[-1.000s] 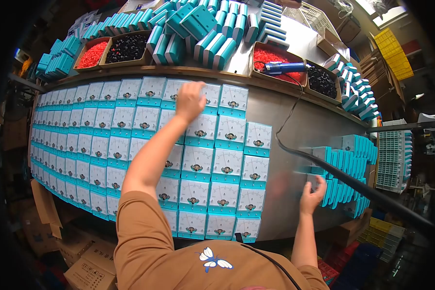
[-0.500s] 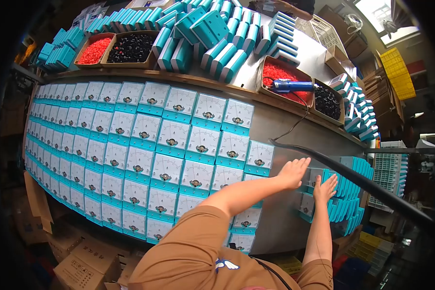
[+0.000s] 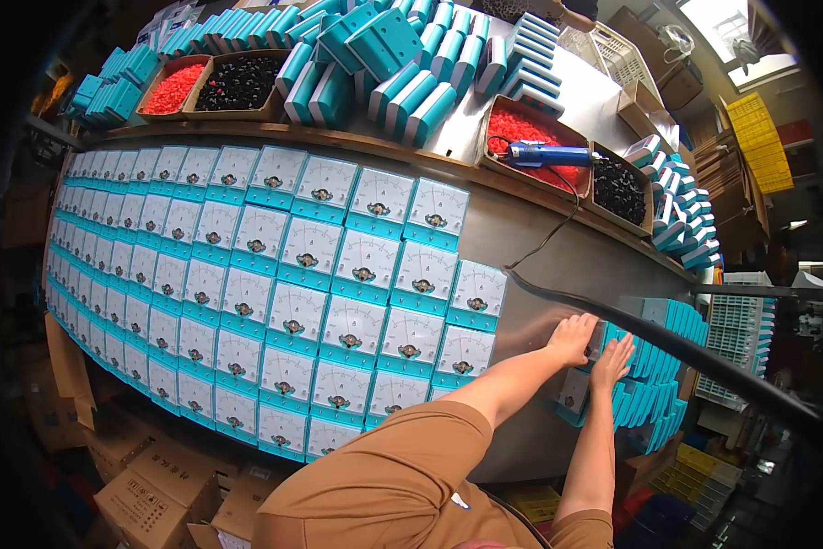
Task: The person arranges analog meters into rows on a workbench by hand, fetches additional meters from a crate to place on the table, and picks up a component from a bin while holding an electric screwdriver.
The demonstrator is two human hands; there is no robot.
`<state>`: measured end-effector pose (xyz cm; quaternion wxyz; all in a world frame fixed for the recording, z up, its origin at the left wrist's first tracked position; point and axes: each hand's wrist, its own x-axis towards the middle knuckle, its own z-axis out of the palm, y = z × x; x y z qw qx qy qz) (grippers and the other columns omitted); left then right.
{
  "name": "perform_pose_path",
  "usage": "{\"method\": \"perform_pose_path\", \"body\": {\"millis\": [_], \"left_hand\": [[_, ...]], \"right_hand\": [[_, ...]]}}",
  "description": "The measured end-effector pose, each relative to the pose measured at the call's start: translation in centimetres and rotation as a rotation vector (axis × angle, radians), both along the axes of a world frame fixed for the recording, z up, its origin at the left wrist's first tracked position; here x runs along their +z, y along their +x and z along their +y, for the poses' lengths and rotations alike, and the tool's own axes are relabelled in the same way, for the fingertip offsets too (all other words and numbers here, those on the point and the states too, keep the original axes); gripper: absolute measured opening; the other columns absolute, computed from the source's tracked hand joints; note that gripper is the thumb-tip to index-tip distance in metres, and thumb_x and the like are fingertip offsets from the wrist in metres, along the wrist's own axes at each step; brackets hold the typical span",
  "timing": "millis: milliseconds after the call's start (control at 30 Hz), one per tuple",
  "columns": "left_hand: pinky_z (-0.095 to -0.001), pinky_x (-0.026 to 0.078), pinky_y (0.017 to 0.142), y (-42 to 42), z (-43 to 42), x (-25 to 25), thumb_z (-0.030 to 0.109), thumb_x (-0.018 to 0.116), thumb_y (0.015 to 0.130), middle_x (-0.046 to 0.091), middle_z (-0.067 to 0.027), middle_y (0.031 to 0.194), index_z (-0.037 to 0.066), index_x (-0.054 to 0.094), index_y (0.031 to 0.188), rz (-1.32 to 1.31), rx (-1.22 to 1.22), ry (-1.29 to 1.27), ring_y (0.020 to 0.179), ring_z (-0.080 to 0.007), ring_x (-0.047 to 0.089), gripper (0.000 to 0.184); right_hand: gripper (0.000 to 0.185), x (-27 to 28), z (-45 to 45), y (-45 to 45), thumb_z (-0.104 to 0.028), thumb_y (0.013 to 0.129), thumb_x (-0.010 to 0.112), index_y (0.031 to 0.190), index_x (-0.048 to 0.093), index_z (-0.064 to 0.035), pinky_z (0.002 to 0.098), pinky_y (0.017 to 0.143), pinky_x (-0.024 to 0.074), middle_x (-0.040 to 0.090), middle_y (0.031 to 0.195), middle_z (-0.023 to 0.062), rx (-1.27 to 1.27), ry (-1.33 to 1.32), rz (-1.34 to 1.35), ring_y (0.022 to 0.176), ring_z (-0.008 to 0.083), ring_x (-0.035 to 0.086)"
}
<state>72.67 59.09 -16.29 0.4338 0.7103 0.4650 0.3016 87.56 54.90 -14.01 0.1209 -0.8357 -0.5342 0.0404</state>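
Observation:
My left hand (image 3: 572, 339) is at the near-left end of a stack of teal-backed panel meters (image 3: 651, 352), fingers slightly bent against the end meter (image 3: 598, 340). Close beside it, my right hand (image 3: 611, 363) lies along the same stack with its fingers stretched out. Another meter (image 3: 573, 392) faces left just below my hands. To the left, many meters (image 3: 354, 322) with white dials lie face up in tight rows on the metal tabletop (image 3: 530, 306). Contact under my fingertips is partly hidden.
A thick black cable (image 3: 649, 325) crosses above the stack. Beyond the wooden ledge, a blue electric screwdriver (image 3: 547, 156) lies on a box of red parts (image 3: 521, 128), next to black parts (image 3: 618, 188). More teal meters (image 3: 430, 110) are piled there. Cardboard boxes (image 3: 155, 485) stand below left.
My left hand has moved right and down onto the end meter, its fingers now more bent. My right hand has shifted slightly left. The view has turned a little.

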Motion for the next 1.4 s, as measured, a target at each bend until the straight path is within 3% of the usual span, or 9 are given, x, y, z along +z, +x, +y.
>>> {"method": "perform_pose_path", "body": {"millis": [100,267,433,533,700,833,967,1033,1400], "left_hand": [[-0.046,0.045,0.095,-2.8,1.4,1.8,0.035,0.08,0.053,0.051,-0.0214,0.12,0.002,0.037,0.133,-0.01,0.108,0.004,0.116,-0.0373,0.051,0.096],[-0.0561,0.046,0.095,-11.7,8.7,4.7,0.046,0.084,0.051,0.052,-0.0237,0.123,0.001,0.052,0.125,0.307,-0.025,-0.167,0.113,-0.0415,0.056,0.092],[-0.0742,0.03,0.102,-18.6,13.8,8.6,0.051,0.084,0.051,0.053,-0.0207,0.129,0.002,0.057,0.124,0.63,0.025,-0.154,0.12,-0.0374,0.055,0.092],[-0.0704,0.03,0.105,-22.4,14.9,10.0,0.048,0.085,0.052,0.053,-0.0175,0.128,0.005,0.058,0.124,0.839,0.015,-0.017,0.122,-0.0346,0.052,0.088],[-0.0613,0.035,0.103,-26.4,14.9,8.4,0.041,0.087,0.053,0.055,-0.0134,0.124,0.009,0.058,0.122,0.956,-0.083,0.147,0.123,-0.0314,0.05,0.082],[-0.0575,0.036,0.103,-26.7,13.9,6.3,0.037,0.085,0.055,0.055,-0.0117,0.122,0.012,0.055,0.127,0.957,-0.095,0.194,0.124,-0.0299,0.05,0.082],[-0.0601,0.027,0.111,-27.8,12.7,4.5,0.039,0.082,0.063,0.043,-0.017,0.144,0.014,0.037,0.147,0.915,-0.066,0.102,0.139,-0.0325,0.035,0.099],[-0.058,0.023,0.115,-29.3,11.0,4.2,0.038,0.078,0.07,0.033,-0.0184,0.152,0.013,0.03,0.151,0.847,0.008,0.185,0.145,-0.0331,0.026,0.097],[-0.0477,0.034,0.108,-45.7,4.4,1.0,0.016,0.063,0.081,0.052,-0.0151,0.138,0.007,0.052,0.134,0.478,0.629,0.353,0.13,-0.0349,0.045,0.054]], "right_hand": [[0.058,-1.2,-0.8,3.2,-0.037,0.102,0.033,0.152,0.03,-0.0083,0.0544,0.116,0.0139,0.024,0.159,0.0157,0.114,0.11,-0.045,0.146,0.0367,0.021],[0.066,2.9,-0.7,-1.6,-0.018,0.074,0.078,0.131,0.048,-0.0051,0.0481,0.109,0.0313,0.045,0.138,0.0157,0.032,0.119,-0.335,0.131,0.0359,0.039],[0.057,3.5,0.2,-1.5,-0.014,0.078,0.077,0.127,0.05,-0.0032,0.0459,0.098,0.0417,0.053,0.124,0.0157,0.218,0.148,-0.29,0.117,0.0382,0.048],[0.054,6.5,1.5,-4.1,-0.012,0.084,0.069,0.132,0.047,-0.0008,0.047,0.096,0.042,0.055,0.119,0.0195,0.287,0.372,-0.115,0.111,0.0412,0.052],[0.042,3.5,8.9,-6.9,-0.023,0.095,0.064,0.13,0.056,-0.0006,0.0309,0.085,0.0477,0.066,0.11,0.0123,0.235,0.262,0.911,0.098,0.0166,0.061],[0.043,1.6,13.5,-14.9,-0.024,0.094,0.066,0.129,0.053,-0.0021,0.0284,0.079,0.0493,0.067,0.107,0.0125,0.176,0.23,0.91,0.092,0.0137,0.062],[0.053,-4.7,16.0,-17.3,-0.024,0.09,0.068,0.136,0.049,-0.0059,0.0389,0.09,0.0493,0.067,0.111,0.0202,0.148,0.141,0.681,0.101,0.0318,0.065],[0.076,-4.2,15.7,-17.5,-0.04,0.09,0.063,0.151,0.031,-0.0086,0.0473,0.108,0.0364,0.048,0.14,0.0258,0.131,-0.236,0.545,0.131,0.0416,0.044],[0.034,1.3,0.1,-11.3,-0.015,0.094,0.061,0.125,0.058,-0.0013,0.0308,0.093,0.0484,0.065,0.113,0.0104,0.275,0.041,0.89,0.107,0.0183,0.062]]}}
